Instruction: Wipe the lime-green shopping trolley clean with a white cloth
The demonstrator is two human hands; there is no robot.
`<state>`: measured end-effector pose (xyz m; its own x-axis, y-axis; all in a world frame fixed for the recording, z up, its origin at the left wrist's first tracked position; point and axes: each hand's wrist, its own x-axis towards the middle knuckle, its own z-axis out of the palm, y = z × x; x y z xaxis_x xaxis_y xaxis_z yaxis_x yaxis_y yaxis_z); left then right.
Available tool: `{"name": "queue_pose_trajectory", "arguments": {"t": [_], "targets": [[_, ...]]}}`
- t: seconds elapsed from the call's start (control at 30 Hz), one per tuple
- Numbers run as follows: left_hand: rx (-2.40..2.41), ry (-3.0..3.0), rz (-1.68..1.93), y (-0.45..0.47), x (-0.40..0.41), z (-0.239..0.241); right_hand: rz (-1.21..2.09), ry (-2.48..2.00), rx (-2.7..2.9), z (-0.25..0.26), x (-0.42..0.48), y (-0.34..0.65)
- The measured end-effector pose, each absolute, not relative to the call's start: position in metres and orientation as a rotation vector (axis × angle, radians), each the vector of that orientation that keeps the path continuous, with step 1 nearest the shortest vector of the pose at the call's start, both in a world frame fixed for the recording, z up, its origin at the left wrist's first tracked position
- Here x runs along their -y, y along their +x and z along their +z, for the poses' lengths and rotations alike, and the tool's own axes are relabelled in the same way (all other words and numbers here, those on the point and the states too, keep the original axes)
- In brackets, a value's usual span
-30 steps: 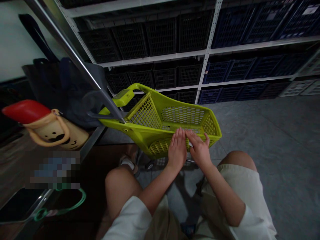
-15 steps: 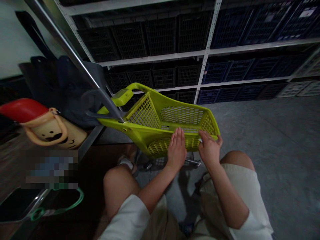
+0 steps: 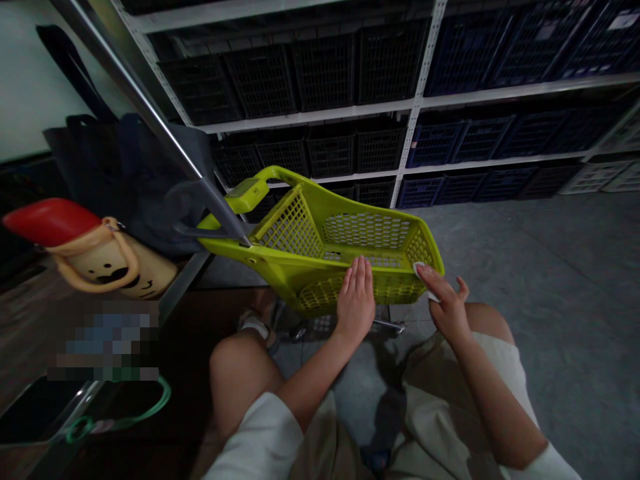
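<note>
A small yellow-green shopping cart [image 3: 300, 260] stands before my knees, its basket pierced with a mesh of holes. My left hand [image 3: 356, 299] lies with straight fingers against the basket's near rim. At the front right corner of the basket, my right hand [image 3: 447, 299] presses a white wipe [image 3: 420, 270] to the rim; thumb and fingers close on it, partly hiding it. A grey metal pole [image 3: 175, 147] passes in front of the cart's handle end.
Shelves [image 3: 300, 119] hold rows of dark crates [image 3: 325, 70]. On the table at left lie a red-topped cartoon-faced bottle [image 3: 120, 267], a phone [image 3: 40, 407] and a green cord [image 3: 145, 410]. A dark bag [image 3: 145, 187] stands behind. Grey floor [image 3: 540, 267] extends right.
My right hand has slid rightward along the rim to the basket's corner, and more of the white wipe shows. The left hand stays on the rim.
</note>
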<state>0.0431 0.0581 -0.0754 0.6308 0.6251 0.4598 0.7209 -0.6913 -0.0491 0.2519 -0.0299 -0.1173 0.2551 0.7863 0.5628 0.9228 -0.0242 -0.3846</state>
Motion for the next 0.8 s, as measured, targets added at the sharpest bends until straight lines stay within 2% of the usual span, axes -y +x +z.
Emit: {"name": "queue_pose_trajectory", "arguments": {"t": [0.17, 0.3, 0.4, 0.57, 0.8], "targets": [[1.11, -2.614, -0.634, 0.045, -0.058, -0.079, -0.371, -2.083, 1.276, -0.095, 0.016, 0.22], [1.135, -2.632, -0.654, 0.047, -0.058, -0.081, -0.275, -2.091, 1.476, -0.054, -0.019, 0.163], [1.143, -2.643, -0.673, 0.047, -0.058, -0.081, -0.188, -2.002, 1.607, -0.041, -0.033, 0.142], [1.122, -2.636, -0.662, 0.046, -0.058, -0.078, -0.239, -1.862, 1.717, -0.068, -0.009, 0.174], [1.092, -2.628, -0.636, 0.044, -0.057, -0.078, -0.31, -2.068, 1.397, -0.101, 0.035, 0.254]]}}
